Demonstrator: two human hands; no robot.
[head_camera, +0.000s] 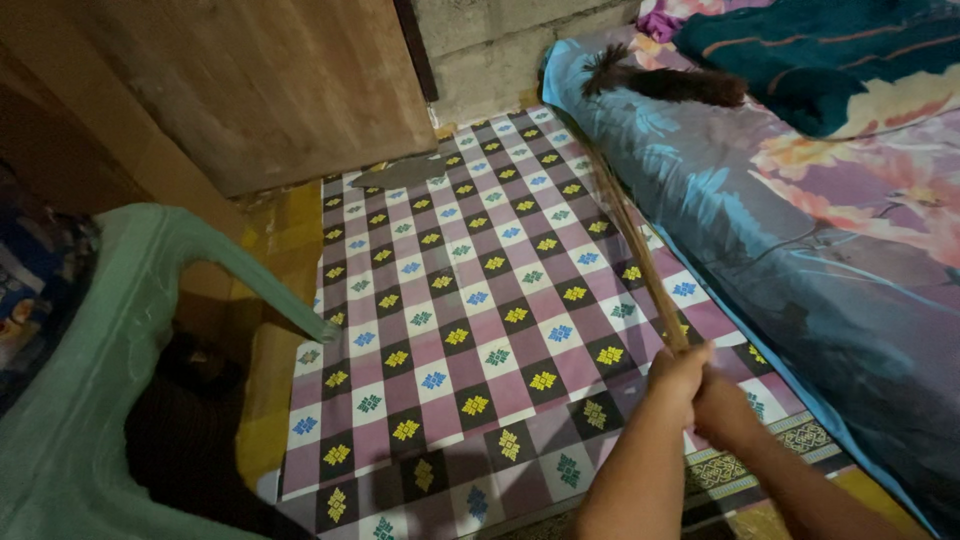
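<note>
Both my hands grip the lower end of a long thin wooden stick (628, 232). My left hand (676, 379) is the upper one, and my right hand (722, 408) sits just below and to its right. The stick runs up and away to a dark feather duster head (668, 83), which rests on the blue floral bedsheet (800, 250) near the far end of the mattress.
A checkered purple, black and white floor mat (450, 300) covers the floor. A pale green plastic chair (110, 340) stands at the left. A wooden board (260, 80) leans against the grey block wall (500, 40). A teal and floral blanket (850, 60) lies on the bed.
</note>
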